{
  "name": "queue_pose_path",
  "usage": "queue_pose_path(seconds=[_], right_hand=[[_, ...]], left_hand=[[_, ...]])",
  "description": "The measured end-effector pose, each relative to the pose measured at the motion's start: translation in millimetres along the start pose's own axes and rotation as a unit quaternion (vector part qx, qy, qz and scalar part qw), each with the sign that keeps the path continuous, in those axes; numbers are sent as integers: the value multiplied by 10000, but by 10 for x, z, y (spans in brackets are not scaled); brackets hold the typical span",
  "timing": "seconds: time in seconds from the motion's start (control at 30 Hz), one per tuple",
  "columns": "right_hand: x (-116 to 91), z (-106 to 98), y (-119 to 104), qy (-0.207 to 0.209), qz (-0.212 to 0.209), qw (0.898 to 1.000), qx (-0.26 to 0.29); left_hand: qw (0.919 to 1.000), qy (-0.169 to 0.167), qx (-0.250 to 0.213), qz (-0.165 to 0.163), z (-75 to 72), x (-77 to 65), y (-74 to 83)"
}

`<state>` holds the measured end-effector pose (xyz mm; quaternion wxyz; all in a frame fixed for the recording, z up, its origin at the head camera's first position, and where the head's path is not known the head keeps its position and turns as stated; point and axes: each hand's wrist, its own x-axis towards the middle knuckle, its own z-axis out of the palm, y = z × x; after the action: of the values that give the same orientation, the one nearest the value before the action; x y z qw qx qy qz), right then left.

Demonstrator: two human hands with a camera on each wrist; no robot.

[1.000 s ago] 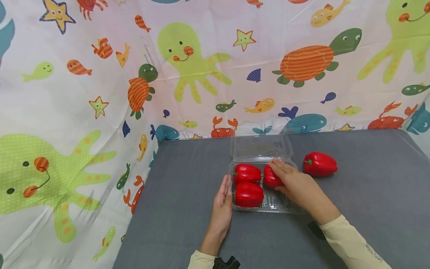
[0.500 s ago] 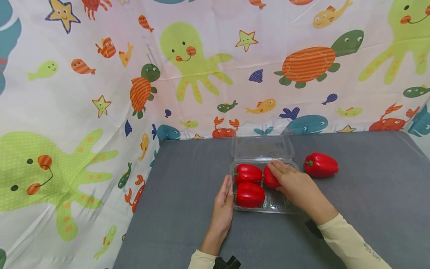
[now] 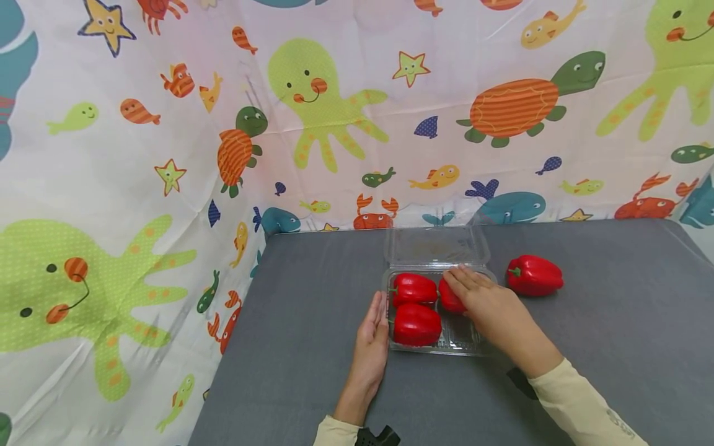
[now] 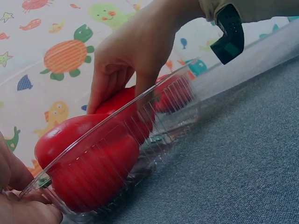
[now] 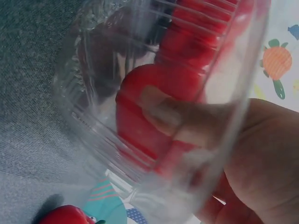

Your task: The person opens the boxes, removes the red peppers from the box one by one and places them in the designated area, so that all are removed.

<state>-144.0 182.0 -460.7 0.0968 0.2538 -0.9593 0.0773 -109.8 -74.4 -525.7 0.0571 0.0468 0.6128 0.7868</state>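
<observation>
A clear plastic clamshell container [image 3: 446,347] stands on the grey table with its lid folded back. Inside it, two red bell peppers lie at the left, the back one [image 3: 414,289] above the front one [image 3: 417,324] in the head view. My right hand [image 3: 496,313] reaches in from the right and grips a third red bell pepper [image 3: 450,297], partly hidden under the fingers; the right wrist view shows my thumb against this pepper [image 5: 140,116]. Against the container's left side rests my left hand [image 3: 370,347], its fingers straight.
Another red bell pepper [image 3: 534,275] lies on the table [image 3: 301,322] to the right of the container. The transparent lid [image 3: 437,246] extends towards the back edge. A curtain [image 3: 346,74] printed with sea animals hangs behind and at the left.
The hands, the gripped bell pepper and the container keep nearly the same places. Only a slight shift of the whole head view shows.
</observation>
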Motion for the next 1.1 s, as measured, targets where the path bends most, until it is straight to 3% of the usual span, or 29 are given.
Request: queue_pose_path(seconds=[1.1], right_hand=[[-93,-135,62,344,275,9989,176]], left_hand=[[9999,23,19,-109,8,-10,20]])
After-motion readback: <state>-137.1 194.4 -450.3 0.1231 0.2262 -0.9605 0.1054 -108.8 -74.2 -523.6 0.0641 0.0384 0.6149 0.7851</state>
